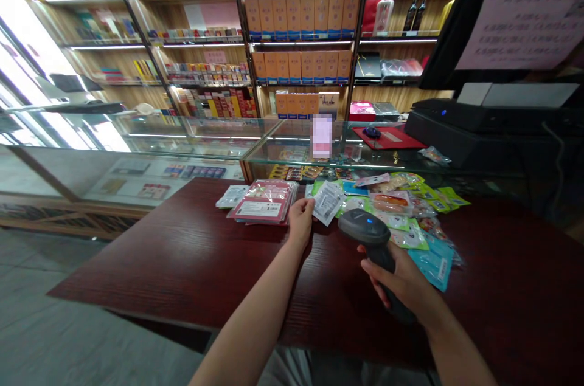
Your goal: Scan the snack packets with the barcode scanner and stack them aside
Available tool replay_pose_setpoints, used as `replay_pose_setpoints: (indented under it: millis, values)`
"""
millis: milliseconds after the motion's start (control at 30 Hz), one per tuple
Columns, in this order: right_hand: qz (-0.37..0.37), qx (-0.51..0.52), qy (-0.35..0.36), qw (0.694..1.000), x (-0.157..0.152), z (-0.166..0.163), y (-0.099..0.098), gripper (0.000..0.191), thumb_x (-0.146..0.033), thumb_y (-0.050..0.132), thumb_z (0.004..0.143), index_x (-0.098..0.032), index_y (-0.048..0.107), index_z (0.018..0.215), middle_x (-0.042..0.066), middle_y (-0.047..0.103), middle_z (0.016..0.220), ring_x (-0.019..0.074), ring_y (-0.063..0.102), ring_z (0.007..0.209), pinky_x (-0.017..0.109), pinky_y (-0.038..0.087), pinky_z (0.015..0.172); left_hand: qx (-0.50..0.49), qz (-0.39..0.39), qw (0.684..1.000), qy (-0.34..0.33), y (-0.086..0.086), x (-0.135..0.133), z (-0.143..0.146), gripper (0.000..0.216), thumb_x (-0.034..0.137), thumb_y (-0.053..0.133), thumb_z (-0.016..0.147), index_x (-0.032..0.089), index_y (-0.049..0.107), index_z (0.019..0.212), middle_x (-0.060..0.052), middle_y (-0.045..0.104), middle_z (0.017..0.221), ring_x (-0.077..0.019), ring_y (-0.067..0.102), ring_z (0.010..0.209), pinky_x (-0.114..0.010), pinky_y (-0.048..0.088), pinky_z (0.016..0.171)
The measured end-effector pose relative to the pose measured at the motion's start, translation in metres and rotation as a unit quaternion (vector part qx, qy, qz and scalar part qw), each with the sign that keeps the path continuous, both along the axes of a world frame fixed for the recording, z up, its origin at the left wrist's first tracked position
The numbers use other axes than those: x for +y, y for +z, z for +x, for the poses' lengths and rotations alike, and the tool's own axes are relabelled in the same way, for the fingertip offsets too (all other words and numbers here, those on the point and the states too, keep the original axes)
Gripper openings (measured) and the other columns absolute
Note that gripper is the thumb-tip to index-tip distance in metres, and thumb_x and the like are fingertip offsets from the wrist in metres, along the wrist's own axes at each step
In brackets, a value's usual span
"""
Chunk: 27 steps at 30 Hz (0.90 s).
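Observation:
Pinched in my left hand [302, 222] is a small silver-white packet [328, 203] with printing on the side facing me. My right hand [401, 279] wraps round the handle of a dark barcode scanner [365, 227], which shows a blue light on top and has its head towards the packet. Left of my left hand lies a stack of flat pink packages [262, 202] in clear wrap, with a pale packet [232, 196] beside it. Beyond and right of the scanner are green snack packets [413, 234], a packaged sausage [391, 201] and a blue packet [433, 261].
The dark red wooden table [182, 276] meets a glass display counter [205, 138]. At the right stands a black monitor [449, 39] with a paper sheet on it, above a black base unit. A mouse [371, 131] rests on a red mat. Lit shelves with boxes [301, 14] and bottles line the back.

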State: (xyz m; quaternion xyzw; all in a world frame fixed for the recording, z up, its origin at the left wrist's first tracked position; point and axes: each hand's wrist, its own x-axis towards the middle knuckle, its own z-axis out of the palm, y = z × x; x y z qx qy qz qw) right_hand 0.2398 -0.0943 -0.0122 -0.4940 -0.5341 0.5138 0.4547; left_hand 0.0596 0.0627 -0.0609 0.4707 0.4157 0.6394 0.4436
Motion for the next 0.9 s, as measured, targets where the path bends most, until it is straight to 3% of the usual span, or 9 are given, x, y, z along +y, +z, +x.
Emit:
replay_pose_setpoints:
  millis: [267,500,667,900]
  values:
    - [0.003,-0.133,0.019,0.991,-0.018,0.008,-0.002,0.030,-0.042,0.061,0.080,-0.019,0.052,0.097,-0.010,0.045,0.051,0.0079,0.042,0.029,0.018,0.031,0.029,0.001,0.012,1.000,0.006,-0.004,0.001,-0.001,0.035,0.047,0.065,0.074,0.013,0.061,0.067,0.002,0.052,0.055,-0.0084,0.043,0.047,-0.019,0.032,0.042]
    - [0.009,-0.145,0.033,0.989,-0.020,0.012,-0.005,0.030,-0.044,0.058,0.083,-0.019,0.050,0.098,-0.011,0.041,0.049,0.0090,0.043,0.029,0.019,0.031,0.030,0.030,0.012,0.999,0.031,-0.006,0.003,0.000,0.033,0.045,0.062,0.077,0.013,0.062,0.069,0.002,0.051,0.055,-0.0082,0.043,0.046,-0.020,0.031,0.042]
    - [-0.006,-0.097,0.021,0.995,-0.020,0.013,-0.008,0.036,-0.047,0.061,0.081,-0.018,0.052,0.099,-0.011,0.044,0.048,0.0092,0.044,0.030,0.019,0.034,0.031,0.012,0.011,1.000,0.010,-0.005,0.002,0.000,0.036,0.048,0.064,0.075,0.013,0.062,0.068,0.003,0.050,0.054,-0.0084,0.043,0.047,-0.019,0.031,0.042]
    - [-0.050,0.068,-0.049,0.995,-0.020,0.008,-0.014,0.051,-0.052,0.073,0.073,-0.018,0.056,0.106,-0.009,0.051,0.052,0.0076,0.044,0.032,0.018,0.036,0.030,-0.014,0.008,1.000,-0.008,0.002,-0.004,-0.001,0.037,0.049,0.068,0.072,0.013,0.062,0.068,0.003,0.053,0.052,-0.0064,0.042,0.041,-0.019,0.032,0.039]
